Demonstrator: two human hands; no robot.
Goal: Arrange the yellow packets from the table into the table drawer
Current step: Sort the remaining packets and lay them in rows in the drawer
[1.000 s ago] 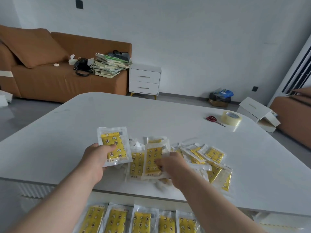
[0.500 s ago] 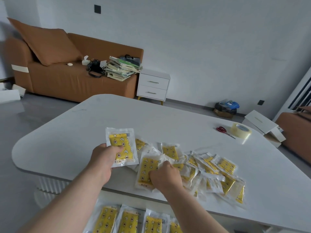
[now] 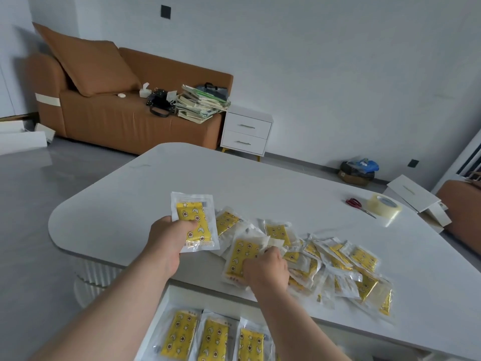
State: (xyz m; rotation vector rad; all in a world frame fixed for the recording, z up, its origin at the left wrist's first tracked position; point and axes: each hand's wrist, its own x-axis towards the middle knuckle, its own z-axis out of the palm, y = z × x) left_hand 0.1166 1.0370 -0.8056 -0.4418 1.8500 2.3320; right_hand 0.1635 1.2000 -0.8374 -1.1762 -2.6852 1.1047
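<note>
Across the middle of the frame spreads the white table [image 3: 260,183], its rounded near edge running from centre left down to lower right. Behind it, at upper left, a brown sofa [image 3: 117,121] stands against the wall, with a white nightstand [image 3: 246,134] just beside its right end.

Below the table's near edge, at bottom centre, the table drawer [image 3: 182,295] stands open. Three yellow packets [image 3: 213,342] lie side by side in it, long sides parallel; the right forearm hides whatever lies further right.

On the tabletop right of centre, a pile of yellow packets [image 3: 338,264] lies loose and overlapping, trailing toward the lower right.

At centre frame the left hand [image 3: 166,243] grips a held packet [image 3: 195,220] upright above the table's near edge, thumb across its front and fingers behind it. The right hand [image 3: 268,272] sits at the pile's left end, fingers curled down and pinching a flat packet [image 3: 239,259] that lies on the tabletop.

At far right, well apart from the pile, a roll of clear tape [image 3: 384,206] rests on the table, with red-handled scissors [image 3: 355,204] just beside it on its left.
</note>
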